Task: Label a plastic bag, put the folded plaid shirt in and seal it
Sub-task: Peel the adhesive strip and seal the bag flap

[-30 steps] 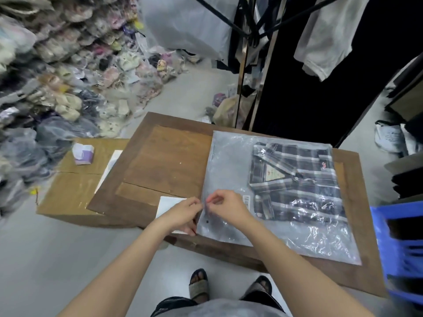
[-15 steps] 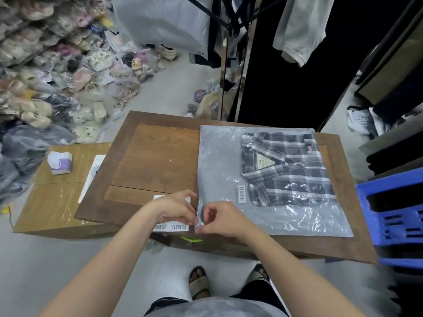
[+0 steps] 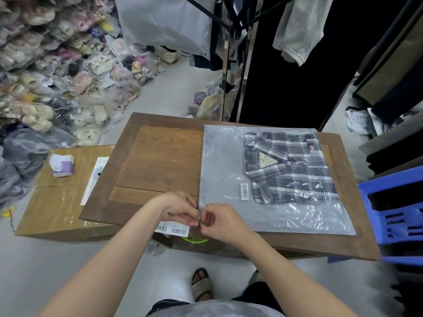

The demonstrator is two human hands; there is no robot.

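Both the left hand (image 3: 180, 210) and right hand (image 3: 220, 221) pinch the near-left corner of the clear plastic zip bag (image 3: 219, 170); a stray plastic crease there could leave the folded dark plaid shirt (image 3: 290, 165) unsealed.

Your plastic bag (image 3: 224, 179) is thin, glossy film, crinkled and catching glare over the soft woven cloth of the plaid shirt (image 3: 290, 165), whose neck tag looks like matt card. Beneath it, the wooden tabletop (image 3: 158, 161) shows a smooth, low-sheen grain with pale specks. The barcode sticker (image 3: 244, 191) is matt white paper. The cardboard box (image 3: 59, 209) on your left is shiny where clear tape covers it. The blue crate (image 3: 393, 209) is smooth moulded plastic.
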